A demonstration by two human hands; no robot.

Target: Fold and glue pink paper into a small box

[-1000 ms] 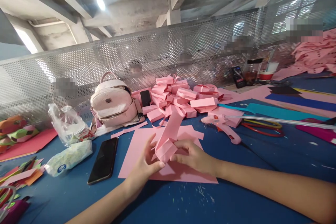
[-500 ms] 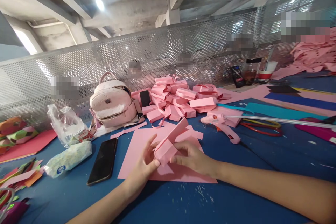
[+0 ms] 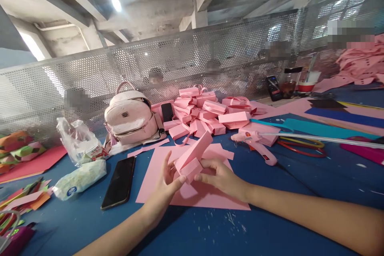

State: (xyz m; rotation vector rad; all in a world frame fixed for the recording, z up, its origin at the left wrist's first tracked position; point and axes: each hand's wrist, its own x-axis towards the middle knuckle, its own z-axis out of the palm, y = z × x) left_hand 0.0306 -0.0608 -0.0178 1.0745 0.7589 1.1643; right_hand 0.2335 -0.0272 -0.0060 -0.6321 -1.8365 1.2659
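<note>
Between both hands is a small folded pink paper box with a long flap standing up from it. My left hand grips its left side, thumb on the near face and the other fingers partly hidden behind. On the right side, my right hand pinches the box between thumb and fingers. Beneath them a pink paper sheet lies on the blue table. Beyond it is a heap of similar pink paper boxes. A pink glue gun rests to the right of my right hand.
Left of the sheet lie a black phone, a tissue pack and a clear plastic bag. A pale pink backpack stands behind. Coloured paper scraps sit far left. A perforated metal screen runs along the back.
The box has turned slightly in my hands, so the wide face of its flap now shows more. Both hands keep their hold. The whole view has shifted a little.
</note>
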